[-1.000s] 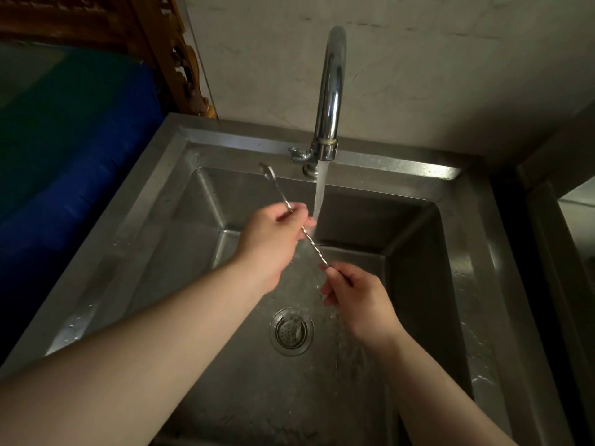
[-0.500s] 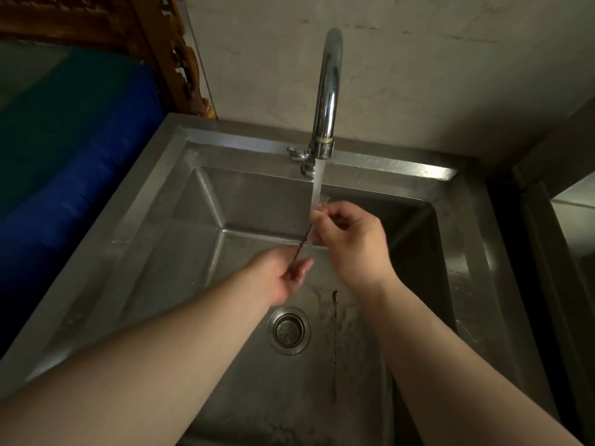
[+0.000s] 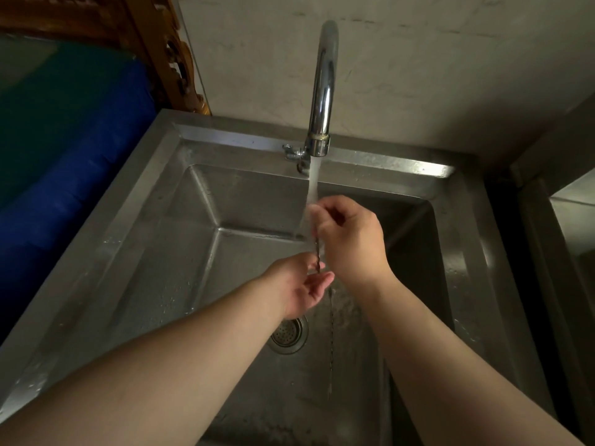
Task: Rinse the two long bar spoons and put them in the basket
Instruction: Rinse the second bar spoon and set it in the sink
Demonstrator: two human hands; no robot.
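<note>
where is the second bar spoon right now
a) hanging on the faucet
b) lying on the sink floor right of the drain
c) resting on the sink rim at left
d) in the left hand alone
b: a thin twisted spoon lies on the sink floor just right of the drain, while both the left hand and right hand hold the other spoon under the running faucet.

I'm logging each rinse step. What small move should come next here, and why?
Probably slide the left hand down the held bar spoon: the right hand keeps its top in the running water, the lower stem below it. The second spoon waits in the sink.
</note>
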